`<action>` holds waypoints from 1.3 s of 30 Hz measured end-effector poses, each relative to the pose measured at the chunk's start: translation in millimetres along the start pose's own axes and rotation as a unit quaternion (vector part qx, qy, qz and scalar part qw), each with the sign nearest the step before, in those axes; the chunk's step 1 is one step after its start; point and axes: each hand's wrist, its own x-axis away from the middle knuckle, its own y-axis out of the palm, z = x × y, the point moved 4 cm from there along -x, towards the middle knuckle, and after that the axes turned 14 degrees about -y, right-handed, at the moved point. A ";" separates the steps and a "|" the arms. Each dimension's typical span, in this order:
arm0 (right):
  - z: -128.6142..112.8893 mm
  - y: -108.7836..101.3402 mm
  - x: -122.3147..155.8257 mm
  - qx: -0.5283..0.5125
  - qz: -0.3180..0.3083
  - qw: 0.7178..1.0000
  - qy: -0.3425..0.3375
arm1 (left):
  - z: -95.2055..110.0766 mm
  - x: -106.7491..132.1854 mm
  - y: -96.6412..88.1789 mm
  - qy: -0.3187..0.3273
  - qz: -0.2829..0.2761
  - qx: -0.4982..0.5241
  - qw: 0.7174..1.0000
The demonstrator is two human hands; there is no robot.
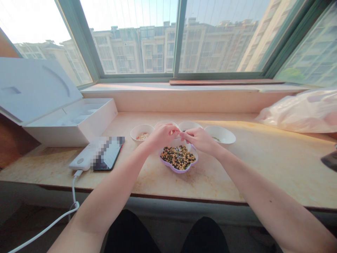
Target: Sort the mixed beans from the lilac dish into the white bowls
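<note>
My left hand [166, 134] is closed, its fingertips pinched above the far rim of a purple-edged, flower-shaped bowl [179, 171]. Opposite it, my right hand [199, 139] is closed too, its fingertips meeting those of the left. Anything between the fingers is too small to name. Mixed black, yellow and green beans [179, 158] lie in the flower-shaped bowl. Behind the hands, white bowls stand in a row. The leftmost bowl [133, 133] holds pale and reddish bits, and the rightmost bowl [228, 135] has a little green matter. My hands partly cover the two middle bowls.
On the left, a white power bank [83, 158] with a white cable [74, 186] lies beside a phone [112, 154]. An open white box [92, 121] stands behind them. A plastic bag [300, 110] rests at the right, below the window [223, 42]. The counter's front edge is near my knees.
</note>
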 end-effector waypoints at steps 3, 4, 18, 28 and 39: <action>2.1 1.4 -0.5 -0.097 0.030 0.995 0.019 | 2.3 1.0 3.8 0.031 -0.013 0.042 0.999; 3.2 2.2 -0.1 -0.128 0.038 0.991 0.027 | 2.4 0.8 5.9 0.037 -0.015 0.054 0.998; 2.4 9.8 1.8 -0.068 0.035 0.997 0.032 | -8.1 -4.4 6.1 -0.039 0.076 0.007 0.996; -36.3 26.6 11.1 0.198 -0.229 0.945 -0.120 | -35.9 -15.1 -3.9 -0.160 0.088 -0.205 0.962; -23.8 34.7 8.5 0.100 -0.231 0.962 -0.103 | -37.0 -14.3 2.3 -0.195 0.056 -0.221 0.954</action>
